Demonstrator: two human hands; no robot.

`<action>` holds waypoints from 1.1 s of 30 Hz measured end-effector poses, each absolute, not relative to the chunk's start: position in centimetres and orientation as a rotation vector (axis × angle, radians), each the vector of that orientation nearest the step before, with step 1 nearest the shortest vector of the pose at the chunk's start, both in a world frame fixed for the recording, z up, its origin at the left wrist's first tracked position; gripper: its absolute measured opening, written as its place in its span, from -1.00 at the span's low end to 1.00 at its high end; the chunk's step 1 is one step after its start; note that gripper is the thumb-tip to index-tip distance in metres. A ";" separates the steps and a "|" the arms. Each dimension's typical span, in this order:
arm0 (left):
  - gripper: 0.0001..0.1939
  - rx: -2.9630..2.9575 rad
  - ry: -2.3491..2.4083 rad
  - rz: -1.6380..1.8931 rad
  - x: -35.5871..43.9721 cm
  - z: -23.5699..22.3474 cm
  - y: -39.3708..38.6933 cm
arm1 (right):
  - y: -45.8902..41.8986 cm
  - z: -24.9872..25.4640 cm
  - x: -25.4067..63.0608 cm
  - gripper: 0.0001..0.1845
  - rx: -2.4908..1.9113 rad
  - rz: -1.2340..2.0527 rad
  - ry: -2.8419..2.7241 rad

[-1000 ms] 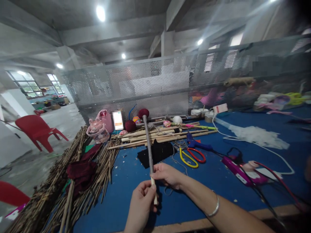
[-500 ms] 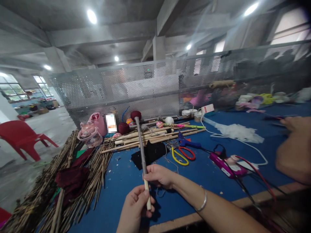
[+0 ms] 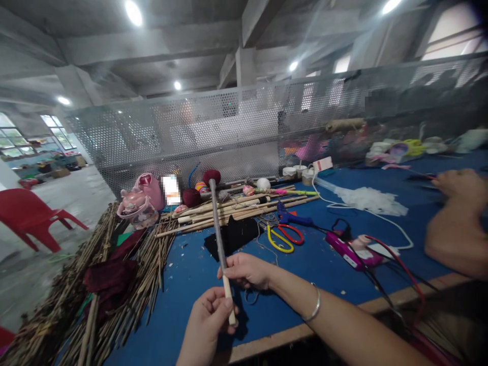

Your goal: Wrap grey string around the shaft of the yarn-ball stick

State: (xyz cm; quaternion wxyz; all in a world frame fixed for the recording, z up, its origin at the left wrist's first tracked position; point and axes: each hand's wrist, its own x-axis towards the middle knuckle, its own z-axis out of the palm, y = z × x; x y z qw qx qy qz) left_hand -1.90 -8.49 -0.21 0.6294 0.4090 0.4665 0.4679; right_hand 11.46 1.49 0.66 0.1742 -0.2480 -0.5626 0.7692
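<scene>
My left hand (image 3: 208,317) pinches the bare, pale lower end of a wooden stick (image 3: 217,223). Above it, the fingers of my right hand (image 3: 249,270) close on the stick where a grey covering meets the bare wood. The stick slants up and away, its far end overlapping a dark red ball (image 3: 212,176); whether they are joined I cannot tell. Under the stick lies black cloth (image 3: 244,234). Right of that are scissors (image 3: 280,245) with one yellow and one red handle, and a blue glue gun (image 3: 292,215). Thin grey yarn (image 3: 251,296) trails near my right hand.
Bundled twigs (image 3: 125,305) with dark red cloth (image 3: 110,277) cover the left side. Pale sticks (image 3: 213,213) lie across the back before a perforated metal screen (image 3: 183,132). A purple power strip (image 3: 351,253) with cords is to the right. Another person's arm (image 3: 457,229) rests at the right.
The view has swung right, bringing another person's arm in at the right edge. Both my hands keep hold of the stick, with barely any shift along it.
</scene>
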 end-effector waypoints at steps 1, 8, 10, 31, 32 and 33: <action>-0.67 0.921 1.055 1.058 -1.9 -0.1 -8.5 | 1.5 0.6 11.4 -0.71 -0.709 2.147 -1.592; -0.67 1.033 1.339 1.067 -1.8 -0.1 -8.1 | 1.2 -0.2 10.1 -0.67 -0.850 1.898 -1.622; -0.68 1.032 1.330 1.103 -1.7 -0.1 -8.1 | 1.2 -0.1 10.2 -0.68 -0.846 1.929 -1.608; -0.66 0.958 1.229 1.026 -2.2 0.6 -8.4 | 1.7 -0.2 11.0 -0.72 -0.740 2.128 -1.599; -0.66 0.955 1.224 1.018 -2.3 0.6 -8.4 | 1.6 -0.1 10.9 -0.72 -0.752 2.123 -1.597; -0.66 0.947 1.216 1.021 -2.3 0.6 -8.4 | 1.6 -0.1 10.9 -0.72 -0.760 2.117 -1.597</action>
